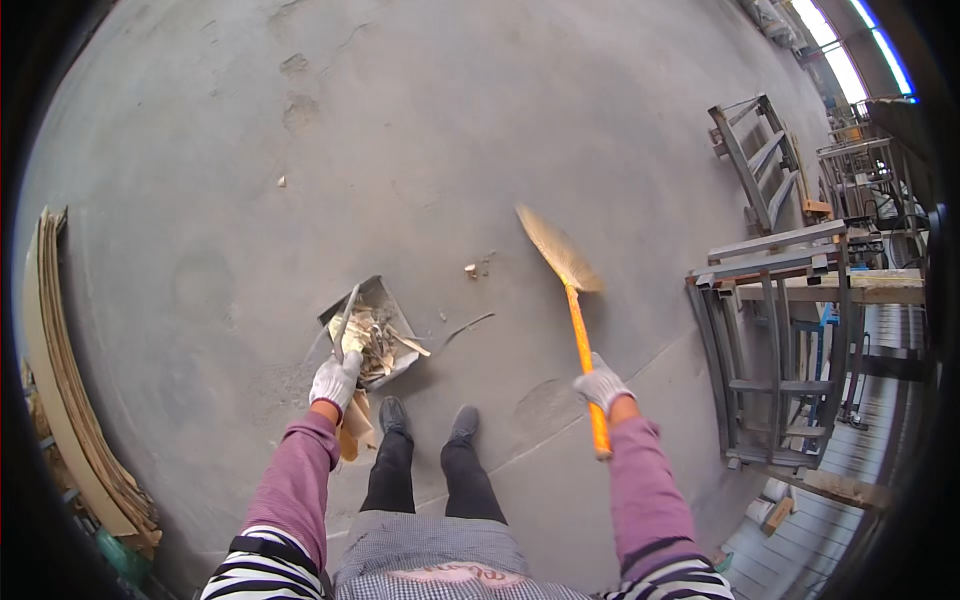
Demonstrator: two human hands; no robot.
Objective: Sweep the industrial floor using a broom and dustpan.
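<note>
My left hand (336, 381), in a white knit glove, has its grip clenched on the upright handle of a grey metal dustpan (370, 330) heaped with pale wood scraps and shavings. The pan rests on the grey concrete floor (400, 130) just ahead of my dark shoes (428, 420). My right hand (601, 385), gloved alike, has its grip clenched on the orange handle of a straw-bristled broom (568, 280), whose head touches the floor well right of the pan. A few small bits of debris (478, 267) lie between pan and bristles. Grey steel frames (775, 330) stand at my right; stacked thin boards (70, 380) lean at my left.
</note>
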